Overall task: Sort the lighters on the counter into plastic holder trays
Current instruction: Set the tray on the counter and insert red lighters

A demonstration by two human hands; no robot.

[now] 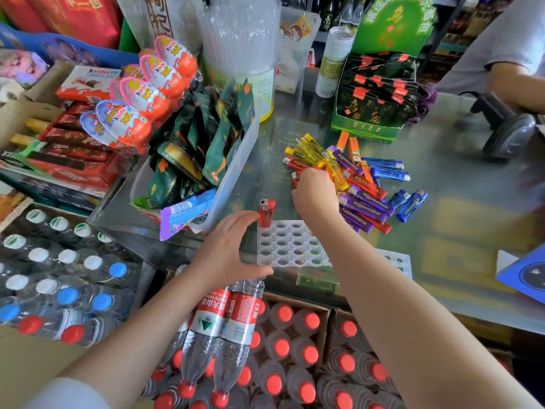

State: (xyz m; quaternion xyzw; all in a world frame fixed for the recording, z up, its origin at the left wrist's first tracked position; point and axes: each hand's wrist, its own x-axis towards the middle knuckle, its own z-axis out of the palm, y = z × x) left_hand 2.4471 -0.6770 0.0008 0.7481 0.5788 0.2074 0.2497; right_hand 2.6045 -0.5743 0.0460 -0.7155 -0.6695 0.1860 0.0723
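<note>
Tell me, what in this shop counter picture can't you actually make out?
- Head view: what the right hand grips, if anything; its back hides the fingers in the lighter pile.
- Second tray: mostly behind the right forearm.
- Print on the lighters: too small and blurred.
- Blue box: cut off by the right edge.
- Red lighter base: sunk in the white tray.

The lighters (365, 184) were glossy translucent plastic, the tray (290, 246) matt white plastic, and the counter (460, 202) smooth reflective glass.
</note>
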